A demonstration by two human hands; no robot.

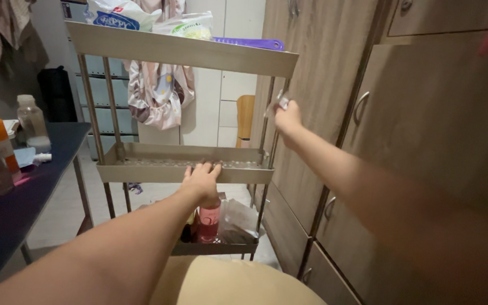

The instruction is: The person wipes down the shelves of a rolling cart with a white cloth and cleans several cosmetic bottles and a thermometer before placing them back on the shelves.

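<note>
Item: three-tier grey metal trolley shelf (182, 53), standing against the tall wood-grain wardrobe (425, 130); every place below is being given relative to this trolley.

Wardrobe: rising just to the trolley's right, with curved metal handles on its doors and drawers.

Dark blue table (24, 192): standing to the trolley's left, carrying clear plastic bottles (30, 121) and an orange-capped container (1, 144).

Middle tier (142, 169): looking bare, with a perforated floor. I am resting my left hand (201, 182) on its front rim, fingers curled over the edge, gripping the rim and nothing else.

Right-hand upright post (266, 130): I am reaching my right hand (287, 120) up beside it, between the top and middle tiers, fingers closed around a small crumpled clear-and-white piece (278, 103), perhaps a wipe or wrapper; I cannot tell which.

Step, as I am judging it: I am steadying the trolley with the left while working the crumpled piece at the post with the right. The next move is calling for a firm hold on the rim, so the light frame is not shifting.

Top tier: holding white and blue plastic bags (121, 14) and a purple flat plastic piece (247, 42).

Bottom tier: holding a pink bottle (209, 221) and crumpled clear plastic (238, 220).

Room: narrow, pale tiled floor (63, 209), patterned cloth (156, 96) hanging behind the trolley.
</note>
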